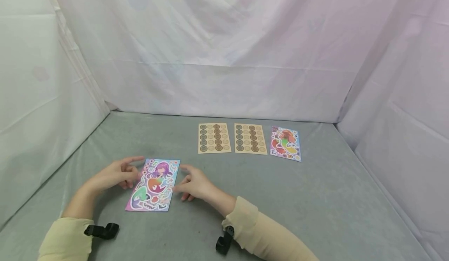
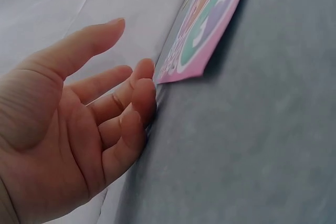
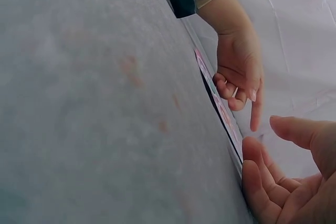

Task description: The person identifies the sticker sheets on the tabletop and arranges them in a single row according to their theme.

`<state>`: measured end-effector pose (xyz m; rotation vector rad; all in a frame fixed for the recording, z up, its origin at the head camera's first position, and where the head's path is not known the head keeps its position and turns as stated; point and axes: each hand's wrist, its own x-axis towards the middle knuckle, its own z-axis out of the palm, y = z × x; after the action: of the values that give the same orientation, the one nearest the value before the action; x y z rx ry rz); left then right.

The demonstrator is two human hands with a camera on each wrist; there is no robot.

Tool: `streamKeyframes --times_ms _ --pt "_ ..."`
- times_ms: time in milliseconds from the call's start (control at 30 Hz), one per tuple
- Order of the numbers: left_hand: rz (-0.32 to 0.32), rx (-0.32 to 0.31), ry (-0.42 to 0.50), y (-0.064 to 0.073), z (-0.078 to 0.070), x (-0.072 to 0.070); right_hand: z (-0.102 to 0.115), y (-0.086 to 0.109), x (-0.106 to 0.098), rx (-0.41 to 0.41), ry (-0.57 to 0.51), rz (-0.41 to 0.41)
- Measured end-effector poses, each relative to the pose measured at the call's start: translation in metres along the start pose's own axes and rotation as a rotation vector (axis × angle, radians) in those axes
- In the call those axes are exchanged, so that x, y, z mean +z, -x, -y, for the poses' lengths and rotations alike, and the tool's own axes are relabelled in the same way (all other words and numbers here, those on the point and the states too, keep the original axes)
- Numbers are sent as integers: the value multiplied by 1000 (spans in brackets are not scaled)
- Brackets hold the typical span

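A sticker sheet (image 1: 154, 185) with a purple-haired mermaid and small sea motifs lies on the grey cloth, between both hands. At its left edge is my left hand (image 1: 114, 175), index finger stretched toward the top corner and thumb near the side. My right hand (image 1: 198, 185) is at the opposite edge, index finger by the upper corner, thumb tip lower down. Relaxed, bent fingers (image 2: 139, 103) show beside the sheet's pink corner in the left wrist view, the thumb well apart. In the right wrist view, thumb and fingers of the right hand (image 3: 294, 187) are spread apart at the sheet's edge.
Toward the back lie two beige sheets of round stickers, a left one (image 1: 214, 138) and a right one (image 1: 250, 139). Right of them is another colourful mermaid sticker sheet (image 1: 285, 144). White curtains (image 1: 217, 89) enclose the back and sides of the grey-covered table (image 1: 280, 198).
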<state>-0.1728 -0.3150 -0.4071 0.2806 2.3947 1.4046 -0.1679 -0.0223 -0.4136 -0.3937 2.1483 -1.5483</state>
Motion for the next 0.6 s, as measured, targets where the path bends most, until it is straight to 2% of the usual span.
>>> streamKeyframes --times_ms 300,600 --pt "-108 29 -36 -3 -13 6 2 4 -11 -40 -32 5" --pt "-173 100 -31 -4 -28 16 7 9 -27 -45 -75 -18"
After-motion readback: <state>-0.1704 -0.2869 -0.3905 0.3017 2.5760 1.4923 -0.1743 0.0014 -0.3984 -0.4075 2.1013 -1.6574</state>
